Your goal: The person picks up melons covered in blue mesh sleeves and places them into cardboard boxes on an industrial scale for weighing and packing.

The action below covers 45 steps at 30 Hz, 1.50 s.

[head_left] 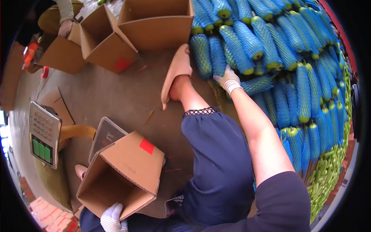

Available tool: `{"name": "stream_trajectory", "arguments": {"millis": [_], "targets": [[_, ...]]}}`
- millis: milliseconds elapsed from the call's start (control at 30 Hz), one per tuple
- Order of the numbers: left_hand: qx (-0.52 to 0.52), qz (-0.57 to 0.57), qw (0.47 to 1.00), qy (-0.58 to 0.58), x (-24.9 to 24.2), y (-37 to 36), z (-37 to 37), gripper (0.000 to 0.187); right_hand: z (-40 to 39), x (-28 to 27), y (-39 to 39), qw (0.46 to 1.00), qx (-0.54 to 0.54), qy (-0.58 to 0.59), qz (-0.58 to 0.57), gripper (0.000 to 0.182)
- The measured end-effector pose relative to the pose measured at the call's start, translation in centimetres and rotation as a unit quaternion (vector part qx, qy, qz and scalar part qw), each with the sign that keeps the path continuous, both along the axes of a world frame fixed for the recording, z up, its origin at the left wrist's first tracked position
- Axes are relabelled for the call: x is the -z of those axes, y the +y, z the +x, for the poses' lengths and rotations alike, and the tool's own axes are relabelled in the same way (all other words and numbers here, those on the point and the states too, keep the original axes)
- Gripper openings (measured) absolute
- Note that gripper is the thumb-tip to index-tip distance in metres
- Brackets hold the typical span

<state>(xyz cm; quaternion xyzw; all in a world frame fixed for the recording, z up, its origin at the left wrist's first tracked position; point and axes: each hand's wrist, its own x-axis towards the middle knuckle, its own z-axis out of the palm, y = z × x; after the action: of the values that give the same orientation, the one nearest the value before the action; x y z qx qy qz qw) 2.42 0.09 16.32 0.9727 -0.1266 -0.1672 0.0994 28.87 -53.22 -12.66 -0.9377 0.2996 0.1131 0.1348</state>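
Observation:
My left hand (112,219), in a striped glove, grips the near edge of an open cardboard box (133,162) with a red sticker. The box stands tilted towards me, over a scale's platform. My right hand (228,80), also gloved, reaches out to the pile and closes on the lower end of a long green gourd in blue netting (217,58). Just below that hand another netted gourd (257,85) lies sideways. Many more netted gourds (303,92) are stacked in rows to the right.
A scale display (45,133) stands at the left, beside the platform edge (101,133). Several open boxes (154,33) stand at the back. Another person's hand (65,28) touches a box (63,54) there. Bare green gourds (328,170) lie at the far right. My slippered foot (177,73) extends forward.

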Motion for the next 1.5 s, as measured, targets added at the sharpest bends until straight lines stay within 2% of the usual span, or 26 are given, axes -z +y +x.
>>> {"name": "stream_trajectory", "arguments": {"millis": [33,100,167,233,267,300,367,433,467,500,567,667,700,767,833,867,900,933,967,1033,1100,1200,1300,1367,1433,1500], "targets": [[0.000,0.008,1.000,0.006,0.0,-0.1,0.1,0.034,0.7,0.5,0.6,1.000,-0.007,0.006,0.003,0.097],[-0.013,0.002,1.000,0.018,0.1,-1.0,0.9,0.034,1.1,-0.7,2.2,0.996,0.079,0.036,-0.013,0.105],[-0.009,0.011,1.000,0.005,0.2,-1.1,1.1,0.035,0.9,0.6,0.4,0.997,0.077,0.026,0.004,0.109],[-0.010,0.005,1.000,0.004,0.2,-0.9,1.3,0.033,0.8,1.9,-2.7,0.991,0.051,-0.053,0.111,0.104],[-0.011,-0.004,1.000,0.015,0.2,-0.6,1.2,0.032,0.8,3.0,-4.7,0.940,0.056,-0.142,0.306,0.092],[-0.013,-0.013,1.000,0.026,0.0,-0.3,0.9,0.031,-0.7,-2.4,-3.8,0.840,0.121,-0.127,0.513,0.074],[-0.013,-0.024,0.999,0.046,-0.3,0.1,0.6,0.028,-3.6,-7.0,-4.2,0.721,0.192,-0.112,0.656,0.063],[-0.012,-0.048,0.998,0.024,0.5,0.9,-0.6,0.038,-7.2,-9.8,-4.6,0.690,0.156,-0.127,0.695,0.057],[-0.025,-0.038,0.998,0.034,0.2,0.4,-0.5,0.037,-9.2,-12.2,-4.0,0.671,0.121,-0.135,0.719,0.061],[-0.019,-0.019,0.998,0.065,0.0,1.0,-0.8,0.048,-11.0,-14.9,-3.0,0.648,0.086,-0.137,0.744,0.064],[-0.015,-0.018,1.000,0.011,-0.1,0.7,-1.4,0.041,-13.9,-19.6,-1.8,0.708,-0.019,-0.126,0.695,0.085],[-0.018,-0.036,0.999,-0.027,-0.4,1.1,-2.2,0.041,-16.3,-26.9,2.8,0.771,-0.088,-0.107,0.621,0.123],[-0.022,-0.022,0.999,-0.008,-0.5,1.5,-2.6,0.045,-16.8,-28.7,4.7,0.754,-0.095,-0.114,0.640,0.124],[-0.009,-0.041,0.997,-0.060,-0.3,1.7,-3.3,0.046,-17.3,-32.2,8.5,0.708,-0.108,-0.050,0.696,0.121],[-0.027,-0.076,0.993,-0.086,-0.3,1.6,-3.9,0.041,-16.5,-35.2,12.4,0.709,-0.170,0.040,0.683,0.116],[-0.012,-0.090,0.989,-0.119,0.4,1.9,-4.3,0.047,-16.1,-36.0,14.7,0.696,-0.224,0.080,0.677,0.109],[-0.026,-0.114,0.986,-0.118,0.7,1.9,-4.6,0.044,-15.4,-37.0,17.2,0.733,-0.280,0.124,0.607,0.114],[-0.043,-0.117,0.988,-0.087,0.5,1.6,-4.8,0.039,-14.6,-37.2,19.5,0.725,-0.376,0.152,0.557,0.108],[-0.060,-0.120,0.989,-0.055,0.3,1.4,-5.1,0.034,-14.1,-37.2,21.8,0.701,-0.489,0.151,0.497,0.090],[-0.051,-0.100,0.992,-0.057,0.9,1.6,-5.9,0.023,-13.5,-36.6,27.1,0.695,-0.582,0.137,0.399,0.080],[-0.073,-0.102,0.989,-0.083,2.0,2.5,-6.5,0.020,-12.2,-35.6,31.5,0.647,-0.604,0.196,0.423,0.077],[-0.108,-0.175,0.969,-0.136,3.0,4.3,-6.6,0.031,-10.3,-35.8,35.7,0.646,-0.614,0.242,0.384,0.075],[-0.114,-0.176,0.967,-0.146,3.3,4.8,-6.6,0.030,-9.6,-36.5,38.5,0.615,-0.637,0.308,0.348,0.081],[-0.113,-0.175,0.966,-0.154,3.2,4.9,-6.5,0.030,-10.0,-38.4,39.3,0.616,-0.618,0.364,0.325,0.072],[-0.092,-0.173,0.967,-0.163,3.0,4.8,-6.6,0.028,-10.2,-37.4,39.3,0.602,-0.657,0.346,0.293,0.068],[-0.098,-0.164,0.967,-0.171,2.9,4.6,-6.6,0.027,-11.1,-37.6,39.5,0.626,-0.641,0.367,0.249,0.066]]}}
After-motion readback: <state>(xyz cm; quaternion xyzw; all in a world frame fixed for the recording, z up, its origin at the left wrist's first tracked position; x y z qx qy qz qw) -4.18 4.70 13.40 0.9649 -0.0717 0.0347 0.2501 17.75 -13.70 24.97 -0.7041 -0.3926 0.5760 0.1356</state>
